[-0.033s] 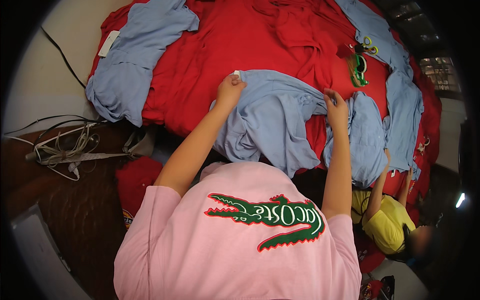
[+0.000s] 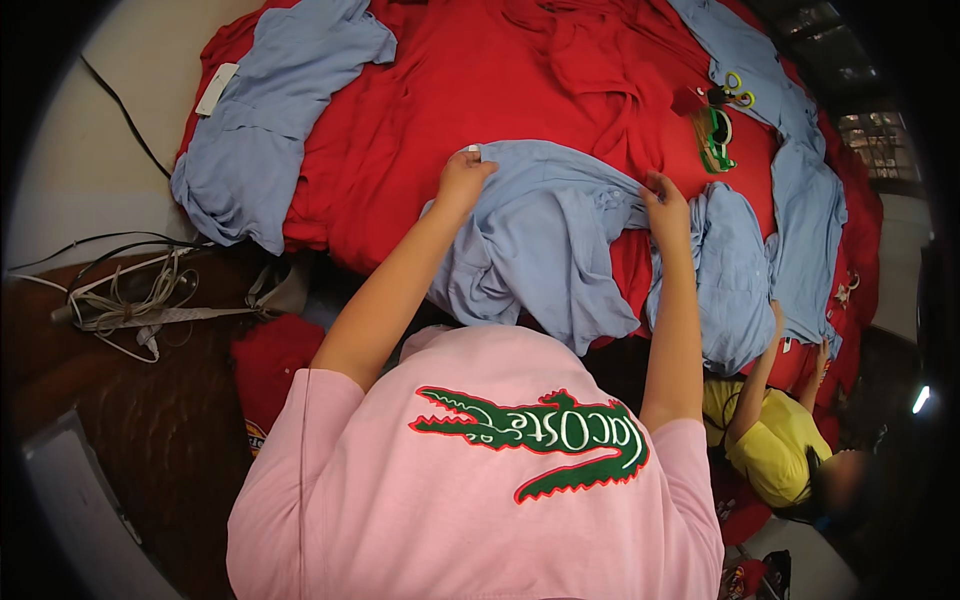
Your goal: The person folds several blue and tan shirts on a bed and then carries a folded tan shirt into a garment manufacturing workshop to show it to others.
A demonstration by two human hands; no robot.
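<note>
A crumpled light blue garment (image 2: 530,235) lies across the red cloth (image 2: 420,105) in front of me, its lower folds hanging over the near edge. My left hand (image 2: 464,182) is closed on its far left corner, where a small white tag (image 2: 474,149) shows at the fingertips. At the garment's far right edge, my right hand (image 2: 667,213) pinches the fabric between thumb and fingers. The edge stretches between both hands, and the rest is bunched below it.
More light blue garments lie at left (image 2: 250,150), with a white tag (image 2: 217,90), and at right (image 2: 725,275). Yellow-handled scissors (image 2: 738,90) and a green tape dispenser (image 2: 716,140) sit at the right. A person in yellow (image 2: 775,450) handles blue cloth. Tangled cables (image 2: 140,300) lie at left.
My right hand has shifted slightly left with the garment's edge, and my left hand slightly right. The garment's bunched part looks the same.
</note>
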